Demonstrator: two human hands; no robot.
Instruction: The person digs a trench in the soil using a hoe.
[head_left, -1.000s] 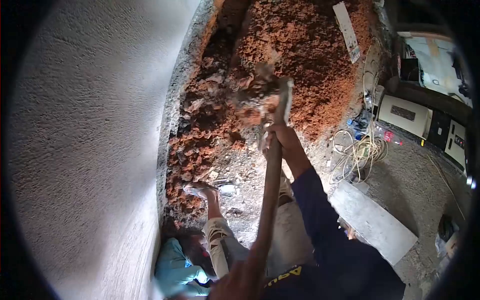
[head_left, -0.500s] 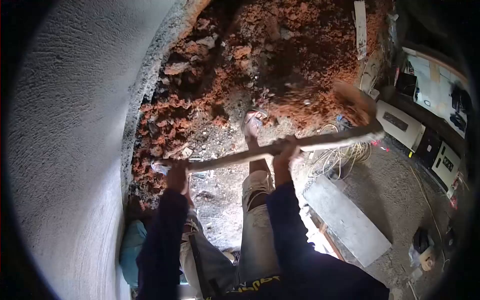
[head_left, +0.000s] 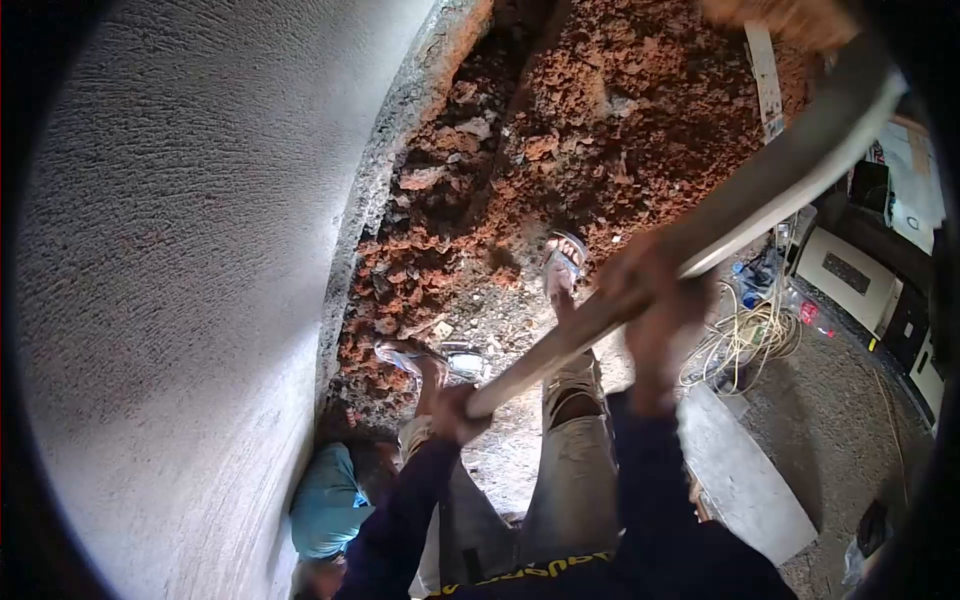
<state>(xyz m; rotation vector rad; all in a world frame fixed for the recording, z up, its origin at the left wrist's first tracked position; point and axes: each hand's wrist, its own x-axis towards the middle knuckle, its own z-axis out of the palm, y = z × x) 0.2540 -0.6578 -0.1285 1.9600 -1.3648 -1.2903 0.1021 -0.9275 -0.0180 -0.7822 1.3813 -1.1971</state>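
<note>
A long wooden handle slants from the lower middle up to the top right, where its blurred, soil-coloured head is partly cut off by the frame edge. My left hand is closed around the handle's lower end. Farther up, my right hand, smeared by motion, wraps around the shaft. Beneath the tool lies loose reddish soil with clods and stones. My sandalled feet stand at the near edge of this soil.
A rough grey wall curves along the left. Beside it at the bottom is another person's teal clothing. On the right are a coiled cable, a pale board, a light panel and a narrow plank.
The tool has swung up from nearly level to a steep slant, its head rising to the top right. My right hand rose; my left hand is lower. The view has shifted, showing more of the teal-clothed person.
</note>
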